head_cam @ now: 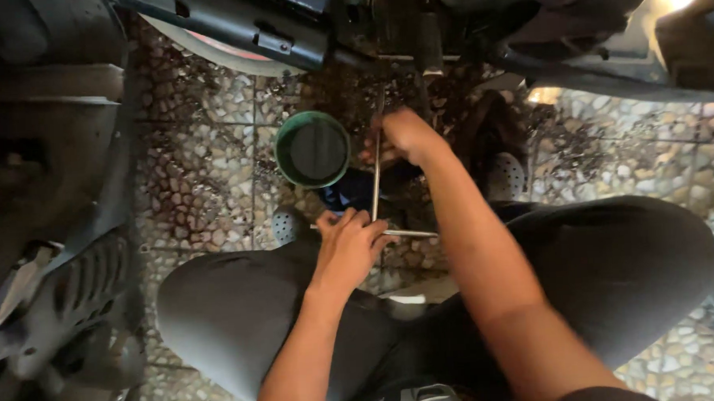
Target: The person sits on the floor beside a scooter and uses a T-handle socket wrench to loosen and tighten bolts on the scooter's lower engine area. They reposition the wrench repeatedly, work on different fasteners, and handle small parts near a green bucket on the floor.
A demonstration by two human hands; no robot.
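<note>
While we crouch with both knees raised, our left hand (pixel 349 244) closes around the crossbar of a metal T-handle wrench (pixel 376 193), held firmly. Just beyond that grip, the shaft runs up to our right hand (pixel 402 136), which wraps its upper part. Left of the right hand's grip, close by, stands a green bucket (pixel 312 148) of dark liquid. Pebble-patterned floor tiles (pixel 205 162), stained dark, lie under all. Farthest, a dim vehicle underside (pixel 232 27) overhangs.
</note>
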